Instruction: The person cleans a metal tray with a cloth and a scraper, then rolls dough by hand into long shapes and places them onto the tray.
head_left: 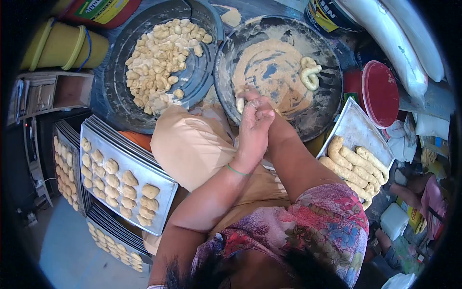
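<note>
My left hand (254, 126) and my right hand (257, 98) meet over the near left edge of a dark round basin (332, 103) dusted with brown crumbs. Their fingers overlap and are partly hidden. A small pale dough piece (239, 105) shows at the fingertips, by the basin's rim; which hand holds it is unclear. On the basin's right side lies a curled strip of dough (309, 74). To the left, a second round basin (109, 72) holds a heap of small floured dough pieces (156, 62).
Stacked metal trays (166, 185) with flattened dough rounds stand at the left. A tray (353, 120) with thick dough ropes (358, 166) is at the right, near a red bucket (380, 94). A yellow bucket (72, 45) lies upper left. Another person's arm (406, 195) shows far right.
</note>
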`<state>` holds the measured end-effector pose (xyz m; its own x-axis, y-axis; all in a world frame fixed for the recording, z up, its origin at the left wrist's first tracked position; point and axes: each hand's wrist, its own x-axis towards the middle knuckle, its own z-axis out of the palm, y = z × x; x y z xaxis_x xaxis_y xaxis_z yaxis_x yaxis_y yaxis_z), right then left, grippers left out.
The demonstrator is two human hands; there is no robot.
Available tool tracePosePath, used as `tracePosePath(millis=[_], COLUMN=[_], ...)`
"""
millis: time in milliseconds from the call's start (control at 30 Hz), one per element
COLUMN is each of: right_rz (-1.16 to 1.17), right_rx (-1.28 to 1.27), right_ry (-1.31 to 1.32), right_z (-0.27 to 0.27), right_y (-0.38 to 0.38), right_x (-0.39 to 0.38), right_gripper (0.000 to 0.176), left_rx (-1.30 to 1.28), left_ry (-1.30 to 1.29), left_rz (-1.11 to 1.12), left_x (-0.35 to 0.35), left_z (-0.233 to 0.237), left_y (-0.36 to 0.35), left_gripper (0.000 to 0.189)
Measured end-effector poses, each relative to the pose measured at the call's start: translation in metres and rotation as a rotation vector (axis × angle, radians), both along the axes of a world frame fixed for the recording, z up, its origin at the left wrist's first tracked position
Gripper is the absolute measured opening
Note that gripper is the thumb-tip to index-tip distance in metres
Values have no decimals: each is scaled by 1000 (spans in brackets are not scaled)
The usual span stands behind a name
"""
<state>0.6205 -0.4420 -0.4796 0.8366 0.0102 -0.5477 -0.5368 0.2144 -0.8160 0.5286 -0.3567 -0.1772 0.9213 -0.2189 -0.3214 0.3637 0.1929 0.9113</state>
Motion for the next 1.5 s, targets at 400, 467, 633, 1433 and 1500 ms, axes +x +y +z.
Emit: tracePosePath(millis=[400,467,633,1433,1500], right_rz=[46,16,-11,-354,-98], right_rx=[351,449,678,230,220], right_ry=[262,191,-73,-177,-101], right_z=[-40,-27,121,306,266], right_y=[6,-2,-30,-32,-49], right_x=[-27,-27,-41,-77,-80], right_gripper=[48,48,45,62,63], left_rx=[47,7,55,-323,-134], left_ry=[80,156,139,66,157], left_rz=[37,132,436,-331,-303], left_x=[-7,-3,11,0,1], left_z=[-10,-8,-28,7,4], left_y=[13,17,18,-6,0], left_gripper=[32,35,53,53,49])
